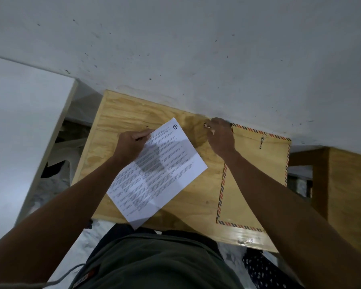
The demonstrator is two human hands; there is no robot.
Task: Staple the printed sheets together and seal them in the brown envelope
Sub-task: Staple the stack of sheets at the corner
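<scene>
The printed sheets point(165, 170) lie slanted in the middle of a small wooden table point(121, 113). My left hand point(131, 144) rests on their upper left corner, with its forefinger stretched along the paper's edge. The brown envelope point(256, 163), bordered in red and blue stripes and fitted with a string clasp, lies to the right. My right hand point(220, 136) is at the envelope's far left corner by the wall, its fingers curled round a small metal object point(206, 125) that it mostly hides. What that object is cannot be made out.
The table stands against a white wall point(196, 49). A white board point(29, 113) leans on the left, and a second wooden unit point(350, 184) stands on the right. My lap and dark shirt fill the lower part of the view.
</scene>
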